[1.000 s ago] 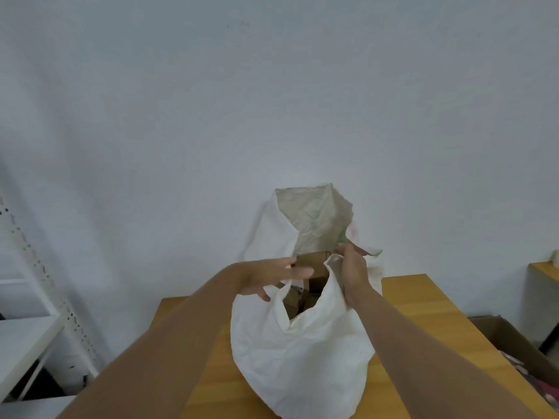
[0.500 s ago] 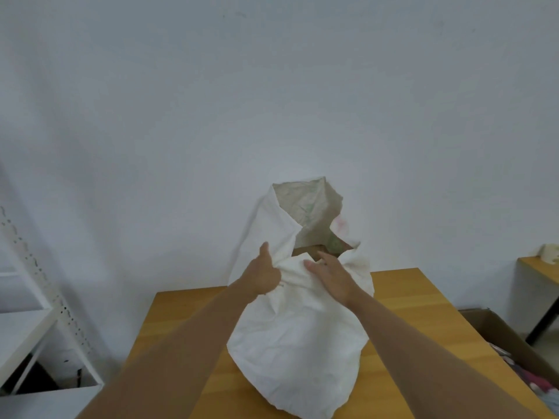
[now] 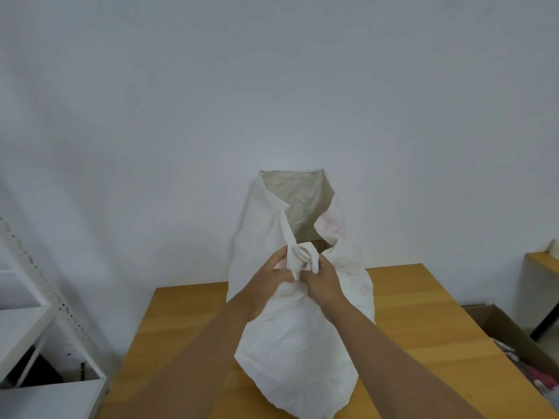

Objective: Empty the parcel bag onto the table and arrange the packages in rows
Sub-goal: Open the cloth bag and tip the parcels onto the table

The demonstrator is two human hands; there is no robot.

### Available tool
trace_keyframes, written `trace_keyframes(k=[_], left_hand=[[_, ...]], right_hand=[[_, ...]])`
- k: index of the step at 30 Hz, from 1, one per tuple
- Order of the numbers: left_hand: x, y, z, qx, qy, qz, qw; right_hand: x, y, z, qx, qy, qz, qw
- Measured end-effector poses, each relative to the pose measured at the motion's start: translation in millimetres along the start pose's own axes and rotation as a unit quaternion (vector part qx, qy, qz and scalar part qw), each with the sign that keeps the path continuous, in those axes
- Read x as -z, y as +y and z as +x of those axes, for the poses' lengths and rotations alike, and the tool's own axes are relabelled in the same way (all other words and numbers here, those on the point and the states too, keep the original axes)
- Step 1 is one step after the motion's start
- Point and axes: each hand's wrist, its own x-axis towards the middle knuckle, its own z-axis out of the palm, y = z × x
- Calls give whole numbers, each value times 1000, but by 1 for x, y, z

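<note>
Wooden table (image 3: 187, 316) across lower frame, plain white wall behind. White parcel bag (image 3: 299, 352) upright at centre, soft, crumpled, bulging; likely heavy with packages. Left hand (image 3: 269, 279) and right hand (image 3: 325, 282) close together, gripping bunched front rim. Better hold probably at bottom corners for tipping.

Both hands (image 3: 298, 278) now bunch bag (image 3: 299, 343) front edge, prev. spread.

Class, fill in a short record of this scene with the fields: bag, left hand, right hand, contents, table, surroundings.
bag: white sack standing on table, mouth open at top
left hand: grips bunched front edge
right hand: grips same bunched edge
contents: brown cardboard glimpsed inside; count hidden
table: wooden, no packages out yet
surroundings: white shelf left, open box right
</note>
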Motion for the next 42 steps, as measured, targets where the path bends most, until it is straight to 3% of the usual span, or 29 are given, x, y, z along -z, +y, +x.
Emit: trace_keyframes(k=[1, 3, 5, 7, 10, 11, 13, 14, 16, 17, 18, 19, 21, 24, 27, 30, 34, 38, 40, 42], left_hand=[[-7, -3, 1, -8, 15, 101, 995], [-18, -15, 6, -41, 43, 184, 981], [-22, -23, 14, -71, 67, 172, 980], [-38, -23, 27, -43, 67, 166, 983], [-47, -25, 28, 19, 169, 211, 963], [-49, -26, 41, 39, 210, 209, 954], [-43, -19, 60, 41, 205, 75, 975], [-37, -16, 59, 35, 209, 21, 977], [-27, -19, 66, 28, 253, -48, 966], [-21, -22, 70, 29, 261, -85, 961], [-21, -20, 74, 39, 246, -110, 962], [-20, -21, 78, 48, 236, -125, 963], [-11, -20, 84, 57, 243, -140, 958], [-5, -7, 93, 9, 303, -138, 943], [4, 8, 104, -14, 353, -145, 924], [5, 11, 108, -3, 345, -153, 926], [-26, 5, 103, 11, 298, -63, 952], [-48, -6, 96, 85, 251, -139, 954], [-51, -9, 90, 69, 187, -155, 968], [-53, -9, 85, 45, 171, -118, 977]], right_hand=[[0, -2, 2, -7, 5, 19, 1000], [-3, -3, 4, -22, -1, 37, 999], [-1, -9, 2, -24, -30, 7, 999], [10, -14, 5, -36, -99, -20, 994], [30, -22, 14, -30, -205, -62, 976], [37, -21, 20, -1, -197, -85, 977], [51, -13, 39, 82, -139, -152, 975], [60, -6, 51, 116, -107, -241, 957], [77, 15, 75, 153, -25, -498, 853], [85, 25, 87, 140, -6, -570, 810], [92, 29, 96, 107, -15, -605, 789], [99, 31, 106, 71, -28, -606, 792], [106, 31, 120, 39, -55, -541, 838], [106, 26, 123, 73, -52, -387, 918], [92, 21, 117, 71, -37, -289, 954], [83, 6, 107, 33, -8, -80, 996], [69, -7, 92, -80, -42, 96, 991], [53, -6, 82, -100, -50, 89, 990], [50, -4, 75, -91, -66, 87, 990], [44, -2, 68, -79, -123, 84, 986]])
